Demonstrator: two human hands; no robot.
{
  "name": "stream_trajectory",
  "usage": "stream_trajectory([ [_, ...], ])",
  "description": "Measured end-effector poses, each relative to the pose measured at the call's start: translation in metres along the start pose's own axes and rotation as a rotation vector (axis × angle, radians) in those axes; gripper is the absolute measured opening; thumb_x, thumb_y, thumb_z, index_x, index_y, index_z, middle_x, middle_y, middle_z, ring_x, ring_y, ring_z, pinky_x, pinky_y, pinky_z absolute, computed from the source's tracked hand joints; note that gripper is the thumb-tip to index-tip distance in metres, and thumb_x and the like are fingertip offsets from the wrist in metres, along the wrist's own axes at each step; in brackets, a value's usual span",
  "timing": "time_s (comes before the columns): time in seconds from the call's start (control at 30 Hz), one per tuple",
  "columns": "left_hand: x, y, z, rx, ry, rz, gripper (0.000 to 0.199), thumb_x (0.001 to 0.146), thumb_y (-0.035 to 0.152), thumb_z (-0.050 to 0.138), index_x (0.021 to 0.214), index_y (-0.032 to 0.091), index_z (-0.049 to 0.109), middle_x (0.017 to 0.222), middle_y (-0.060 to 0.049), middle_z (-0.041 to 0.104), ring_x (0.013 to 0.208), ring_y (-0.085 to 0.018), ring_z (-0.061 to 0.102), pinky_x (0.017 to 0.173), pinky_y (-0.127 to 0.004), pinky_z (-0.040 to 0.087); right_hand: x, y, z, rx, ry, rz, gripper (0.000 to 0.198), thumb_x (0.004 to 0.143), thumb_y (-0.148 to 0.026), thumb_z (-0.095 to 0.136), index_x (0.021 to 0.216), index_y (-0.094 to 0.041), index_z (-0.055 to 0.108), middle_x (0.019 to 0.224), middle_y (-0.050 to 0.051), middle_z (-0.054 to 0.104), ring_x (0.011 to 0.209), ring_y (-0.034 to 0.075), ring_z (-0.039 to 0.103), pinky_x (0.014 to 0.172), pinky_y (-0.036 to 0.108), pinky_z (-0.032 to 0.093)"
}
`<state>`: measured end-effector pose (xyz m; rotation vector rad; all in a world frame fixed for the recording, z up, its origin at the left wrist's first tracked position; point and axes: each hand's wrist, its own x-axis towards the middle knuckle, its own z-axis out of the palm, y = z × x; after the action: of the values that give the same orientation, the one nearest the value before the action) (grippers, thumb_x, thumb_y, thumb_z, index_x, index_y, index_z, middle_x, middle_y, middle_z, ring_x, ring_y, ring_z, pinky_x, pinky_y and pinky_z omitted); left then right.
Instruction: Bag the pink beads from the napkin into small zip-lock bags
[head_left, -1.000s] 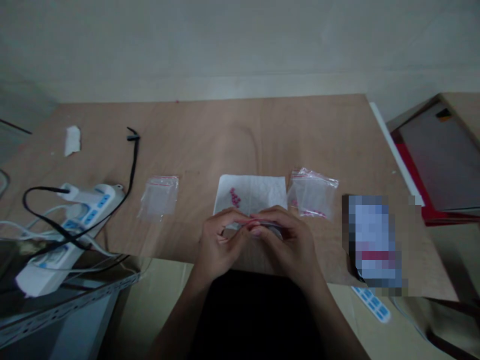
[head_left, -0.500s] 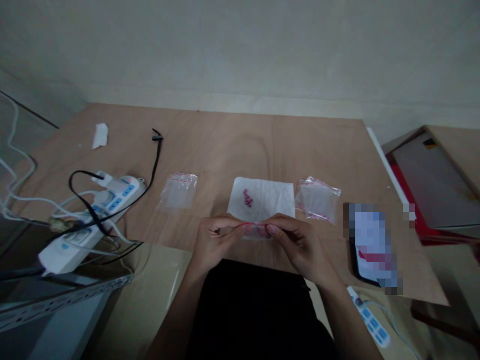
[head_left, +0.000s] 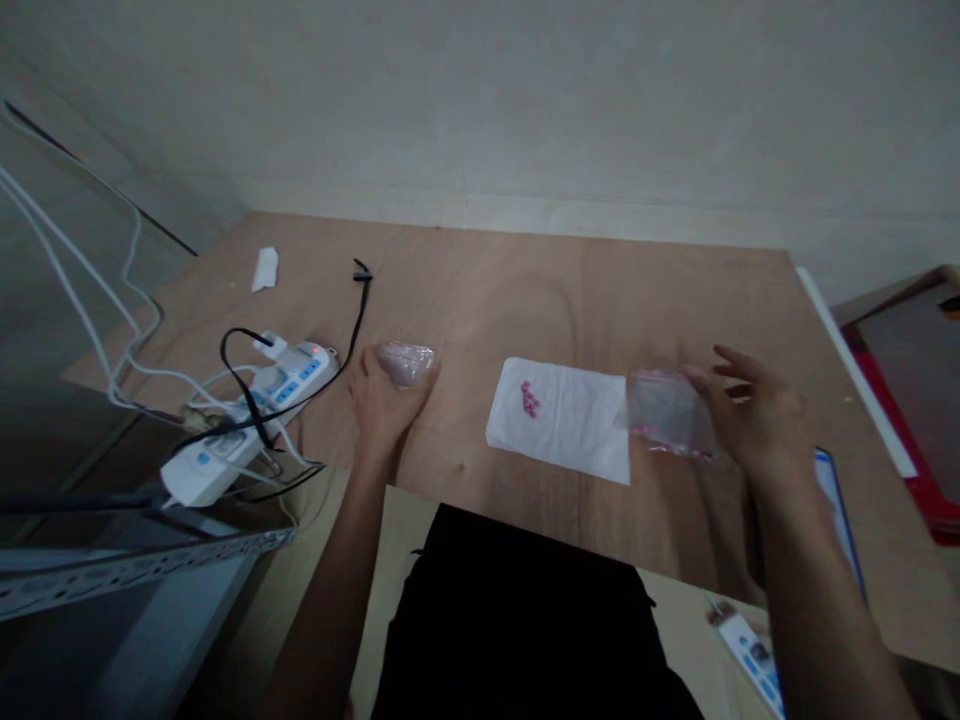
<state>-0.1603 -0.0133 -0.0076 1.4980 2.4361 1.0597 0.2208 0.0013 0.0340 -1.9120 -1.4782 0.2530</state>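
Observation:
My left hand (head_left: 384,400) is curled around a small stack of clear zip bags (head_left: 406,362), its thumb at their right edge and its fingers at their left. The hand covers their near end. On the right, my right hand (head_left: 761,420) has its fingers apart, one fingertip touching the edge of a pile of clear zip bags (head_left: 667,415) with pink bits along the lower side. Between the hands lies a white paper sheet (head_left: 577,420), with a small cluster of pink beads (head_left: 529,400) on its left part.
A white power strip (head_left: 247,430) with tangled cables lies at the table's left edge, its black cord (head_left: 360,310) reaching toward my left hand. A scrap of white paper (head_left: 265,269) lies farther back. A phone (head_left: 836,510) is partly behind my right forearm. Another power strip (head_left: 750,655) hangs below.
My hands have parted from the bag they held together over the paper. The left has moved to the bags on the left, the right to the pile on the right. The view has shifted leftward.

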Motion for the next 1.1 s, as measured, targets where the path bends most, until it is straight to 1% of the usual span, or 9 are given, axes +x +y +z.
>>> stream_trajectory([
  [0.07,0.005,-0.003,0.002,0.005,-0.028,-0.011,0.075,0.064,0.053,0.076,0.118,0.006,0.053,0.127,-0.029,0.057,0.128,-0.049,0.046,0.103,-0.065,0.035,-0.004,0.003,0.000,-0.103,0.069,-0.107,0.047,0.084,-0.047,0.064,0.118,-0.014,0.067,0.107,0.024,0.068,0.075,0.029,0.064,0.072,0.049,0.048],
  [0.17,0.004,-0.003,0.003,0.036,-0.005,-0.004,0.060,0.069,0.047,0.073,0.115,0.012,0.055,0.124,-0.022,0.060,0.126,-0.043,0.050,0.105,-0.061,0.037,-0.014,-0.001,-0.005,-0.126,0.138,-0.167,0.048,0.088,-0.046,0.059,0.120,-0.011,0.066,0.111,0.025,0.065,0.089,0.034,0.064,0.072,0.050,0.050],
  [0.37,-0.005,0.004,-0.008,-0.077,0.097,0.131,0.064,0.067,0.042,0.079,0.121,0.017,0.055,0.126,-0.017,0.059,0.124,-0.035,0.053,0.106,-0.053,0.040,-0.030,-0.036,-0.008,-0.002,0.178,-0.241,0.036,0.083,-0.037,0.063,0.110,-0.015,0.071,0.109,0.019,0.069,0.095,0.030,0.067,0.068,0.041,0.056],
  [0.47,-0.016,0.014,-0.020,-0.197,0.076,0.299,0.065,0.068,0.044,0.081,0.123,0.021,0.054,0.122,-0.012,0.063,0.117,-0.032,0.059,0.102,-0.051,0.044,-0.043,-0.068,-0.002,0.184,0.050,-0.320,0.026,0.089,-0.035,0.058,0.106,-0.020,0.071,0.111,0.012,0.070,0.095,0.024,0.068,0.073,0.039,0.057],
  [0.63,-0.044,0.050,-0.040,-0.296,-0.059,0.636,0.073,0.067,0.048,0.082,0.127,0.021,0.051,0.117,-0.011,0.067,0.110,-0.029,0.064,0.097,-0.048,0.049,-0.061,-0.123,0.015,0.512,-0.362,-0.474,0.015,0.090,-0.025,0.061,0.099,-0.023,0.072,0.114,0.006,0.072,0.095,0.019,0.069,0.078,0.034,0.057],
  [0.73,-0.059,0.068,-0.047,-0.326,-0.116,0.748,0.071,0.071,0.048,0.080,0.129,0.022,0.049,0.117,-0.011,0.067,0.109,-0.027,0.064,0.094,-0.044,0.051,-0.065,-0.139,0.020,0.588,-0.626,-0.478,0.012,0.089,-0.021,0.062,0.098,-0.021,0.070,0.105,0.004,0.075,0.084,0.015,0.070,0.075,0.030,0.056],
  [0.8,-0.064,0.073,-0.049,-0.344,-0.124,0.778,0.069,0.072,0.049,0.079,0.128,0.023,0.049,0.116,-0.010,0.067,0.106,-0.026,0.064,0.092,-0.043,0.053,-0.066,-0.139,0.021,0.614,-0.731,-0.448,0.011,0.088,-0.019,0.062,0.097,-0.020,0.068,0.094,0.002,0.075,0.078,0.013,0.070,0.070,0.026,0.055],
  [0.97,-0.069,0.071,-0.043,-0.341,-0.174,0.766,0.070,0.074,0.050,0.077,0.131,0.023,0.047,0.114,-0.011,0.065,0.104,-0.026,0.064,0.089,-0.045,0.054,-0.070,-0.129,0.019,0.667,-0.768,-0.323,0.013,0.084,-0.014,0.062,0.096,-0.019,0.060,0.083,0.000,0.071,0.073,0.012,0.069,0.064,0.023,0.053],
  [1.1,-0.073,0.069,-0.037,-0.347,-0.245,0.733,0.070,0.076,0.046,0.076,0.135,0.025,0.044,0.118,-0.010,0.063,0.108,-0.026,0.062,0.092,-0.046,0.053,-0.074,-0.123,0.021,0.599,-0.733,-0.431,0.017,0.086,-0.010,0.052,0.089,-0.018,0.067,0.083,0.002,0.069,0.070,0.011,0.065,0.064,0.023,0.051],
])
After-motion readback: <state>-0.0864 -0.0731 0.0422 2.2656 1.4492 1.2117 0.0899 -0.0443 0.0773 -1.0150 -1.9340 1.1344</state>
